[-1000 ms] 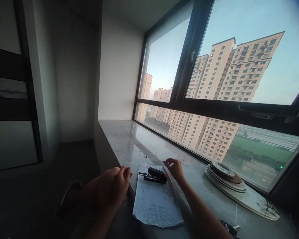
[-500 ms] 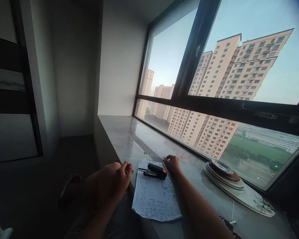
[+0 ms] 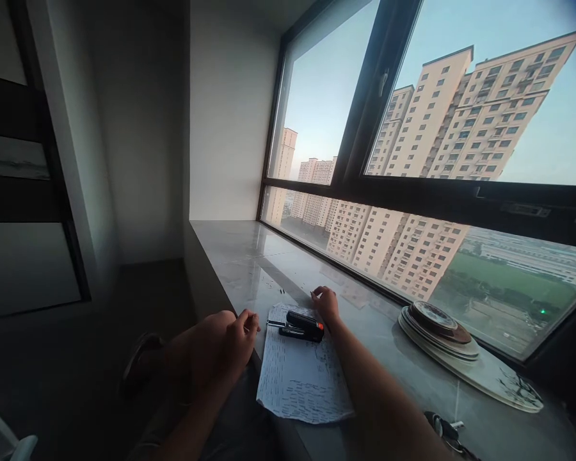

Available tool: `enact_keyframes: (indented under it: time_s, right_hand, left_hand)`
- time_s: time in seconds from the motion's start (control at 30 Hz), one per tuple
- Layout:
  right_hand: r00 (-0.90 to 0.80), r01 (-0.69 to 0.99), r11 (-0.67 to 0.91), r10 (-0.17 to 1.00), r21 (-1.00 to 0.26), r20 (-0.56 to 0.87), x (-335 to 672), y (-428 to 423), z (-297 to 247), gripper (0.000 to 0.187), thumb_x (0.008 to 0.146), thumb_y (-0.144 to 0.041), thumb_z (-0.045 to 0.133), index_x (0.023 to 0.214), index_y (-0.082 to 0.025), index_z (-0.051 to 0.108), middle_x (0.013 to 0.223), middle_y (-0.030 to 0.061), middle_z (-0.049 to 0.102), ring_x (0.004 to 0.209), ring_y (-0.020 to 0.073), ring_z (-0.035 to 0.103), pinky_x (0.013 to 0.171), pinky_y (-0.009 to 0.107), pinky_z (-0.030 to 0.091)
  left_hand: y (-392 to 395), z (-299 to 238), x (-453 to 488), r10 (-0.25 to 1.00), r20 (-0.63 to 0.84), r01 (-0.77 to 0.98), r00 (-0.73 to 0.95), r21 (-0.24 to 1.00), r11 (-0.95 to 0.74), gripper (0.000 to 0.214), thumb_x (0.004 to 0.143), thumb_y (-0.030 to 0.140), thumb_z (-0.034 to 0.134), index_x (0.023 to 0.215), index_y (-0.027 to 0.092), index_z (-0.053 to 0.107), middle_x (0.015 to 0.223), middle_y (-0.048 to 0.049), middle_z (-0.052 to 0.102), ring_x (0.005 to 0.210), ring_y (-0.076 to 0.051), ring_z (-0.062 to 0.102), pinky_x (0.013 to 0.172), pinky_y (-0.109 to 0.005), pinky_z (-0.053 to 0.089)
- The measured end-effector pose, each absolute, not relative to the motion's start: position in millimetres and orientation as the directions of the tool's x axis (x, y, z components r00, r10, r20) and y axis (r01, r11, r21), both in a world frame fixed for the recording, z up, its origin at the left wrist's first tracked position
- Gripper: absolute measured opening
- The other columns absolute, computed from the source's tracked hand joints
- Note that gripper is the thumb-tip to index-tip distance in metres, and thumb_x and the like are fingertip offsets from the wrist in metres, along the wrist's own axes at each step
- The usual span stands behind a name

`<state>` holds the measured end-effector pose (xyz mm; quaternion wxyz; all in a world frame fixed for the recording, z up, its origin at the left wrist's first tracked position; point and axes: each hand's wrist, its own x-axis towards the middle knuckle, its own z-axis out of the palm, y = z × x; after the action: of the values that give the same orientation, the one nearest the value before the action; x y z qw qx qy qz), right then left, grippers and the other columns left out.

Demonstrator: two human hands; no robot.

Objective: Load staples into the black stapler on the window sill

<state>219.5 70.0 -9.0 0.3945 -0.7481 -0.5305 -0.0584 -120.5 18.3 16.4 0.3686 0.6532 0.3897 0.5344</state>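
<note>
A black stapler (image 3: 303, 326) with a red-orange end lies on a sheet of paper (image 3: 302, 384) covered in rows of dark marks. Its metal part sticks out to the left. My left hand (image 3: 242, 334) is just left of the stapler, apart from it, with thumb and fingers pinched together. Whatever they hold, if anything, is too small to make out. Beyond the stapler's right end, my right hand (image 3: 326, 302) is low over the sill, fingers curled and tips together. Its fingertips are partly hidden. Small dark pieces (image 3: 282, 291) lie beyond the paper.
The grey stone windowsill (image 3: 230, 243) runs along a dark-framed window. Stacked round plates or boards (image 3: 441, 333) stand at the right, over a larger oval one (image 3: 504, 384). Keys (image 3: 444, 428) lie near my right forearm. My bent leg (image 3: 192, 349) is beside the sill's edge.
My right hand has shifted slightly farther away and to the left, off the paper's upper right corner. My left hand and the stapler stay nearly in place. The view has tilted a little.
</note>
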Motion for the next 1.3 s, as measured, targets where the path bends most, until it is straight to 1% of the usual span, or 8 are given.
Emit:
enact_keyframes:
  time_s: [0.2, 0.33, 0.43, 0.53, 0.67, 0.83, 1.13, 1.3]
  right_hand:
    - [0.405, 0.835, -0.102, 0.778, -0.54, 0.48, 222, 63, -7, 0.014, 0.073, -0.027, 0.062, 0.079, -0.019, 0.073, 0.085, 0.0072, 0.069, 0.078, 0.0212, 0.062, 0.073, 0.03, 0.045]
    - [0.453, 0.812, -0.057, 0.687, -0.58, 0.568, 217, 37, 3, 0.03, 0.082, -0.037, 0.057, 0.101, -0.017, 0.07, 0.094, 0.008, 0.067, 0.07, 0.0187, 0.059, 0.071, 0.032, 0.046]
    - [0.471, 0.733, 0.099, 0.639, -0.673, 0.608, 200, 8, 11, 0.037, 0.091, -0.048, 0.049, 0.094, -0.017, 0.067, 0.088, 0.0086, 0.067, 0.072, 0.0199, 0.059, 0.069, 0.031, 0.046]
    - [0.31, 0.62, 0.315, 0.744, -0.719, 0.593, 180, -15, 16, 0.047, 0.096, -0.054, 0.039, 0.094, -0.017, 0.067, 0.09, 0.0086, 0.067, 0.081, 0.0208, 0.06, 0.072, 0.031, 0.048]
    - [-0.106, 0.595, 0.491, 0.833, -0.636, 0.543, 161, -22, 21, 0.043, 0.088, -0.057, 0.056, 0.1, -0.018, 0.069, 0.096, 0.0058, 0.065, 0.083, 0.0184, 0.06, 0.073, 0.028, 0.047]
    - [-0.171, 0.711, 0.418, 0.883, -0.565, 0.437, 160, -16, 19, 0.036, 0.083, -0.051, 0.066, 0.072, -0.017, 0.061, 0.066, -0.0037, 0.053, 0.061, 0.0108, 0.047, 0.058, 0.022, 0.037]
    - [-0.133, 0.704, 0.367, 0.909, -0.608, 0.396, 162, -12, 14, 0.035, 0.082, -0.051, 0.064, 0.071, -0.017, 0.06, 0.063, -0.0042, 0.049, 0.058, 0.0107, 0.042, 0.055, 0.021, 0.033]
    - [-0.126, 0.703, 0.366, 0.908, -0.609, 0.4, 160, -13, 14, 0.035, 0.082, -0.05, 0.063, 0.071, -0.017, 0.058, 0.063, -0.004, 0.049, 0.058, 0.0106, 0.042, 0.054, 0.022, 0.031]
  left_hand:
    - [56, 5, -106, 0.887, 0.446, 0.125, 0.123, 0.879, -0.459, 0.024, 0.087, 0.045, 0.054, 0.078, 0.025, 0.064, 0.07, -0.0024, 0.069, 0.07, -0.02, 0.065, 0.067, -0.027, 0.048]
    - [114, 15, -69, 0.787, 0.49, 0.163, 0.376, 0.801, -0.576, 0.021, 0.088, 0.027, 0.046, 0.085, 0.022, 0.067, 0.082, -0.0046, 0.072, 0.079, -0.02, 0.066, 0.083, -0.032, 0.049]
    - [148, 19, -41, 0.712, 0.486, 0.102, 0.507, 0.786, -0.609, 0.02, 0.076, 0.014, 0.054, 0.084, 0.021, 0.072, 0.102, -0.0074, 0.074, 0.093, -0.02, 0.067, 0.091, -0.034, 0.05]
    - [163, 17, -24, 0.64, 0.48, 0.06, 0.6, 0.771, -0.634, 0.028, 0.065, 0.01, 0.064, 0.088, 0.023, 0.075, 0.12, -0.0076, 0.07, 0.11, -0.023, 0.065, 0.099, -0.037, 0.048]
    - [166, 11, -17, 0.586, 0.461, 0.07, 0.666, 0.743, -0.665, 0.031, 0.059, 0.012, 0.072, 0.086, 0.026, 0.077, 0.112, -0.0058, 0.074, 0.107, -0.025, 0.067, 0.1, -0.04, 0.049]
    - [165, 8, -23, 0.615, 0.48, 0.159, 0.625, 0.693, -0.703, 0.017, 0.071, 0.015, 0.066, 0.079, 0.025, 0.077, 0.092, -0.0048, 0.076, 0.093, -0.023, 0.068, 0.093, -0.036, 0.049]
    - [139, 0, -56, 0.668, 0.525, 0.332, 0.527, 0.596, -0.731, 0.023, 0.076, 0.007, 0.057, 0.086, 0.02, 0.073, 0.086, -0.0047, 0.065, 0.078, -0.018, 0.061, 0.079, -0.031, 0.047]
    - [108, -8, -72, 0.654, 0.625, 0.282, 0.426, 0.595, -0.752, 0.018, 0.083, 0.015, 0.054, 0.087, 0.022, 0.071, 0.089, -0.005, 0.059, 0.075, -0.018, 0.058, 0.073, -0.03, 0.049]
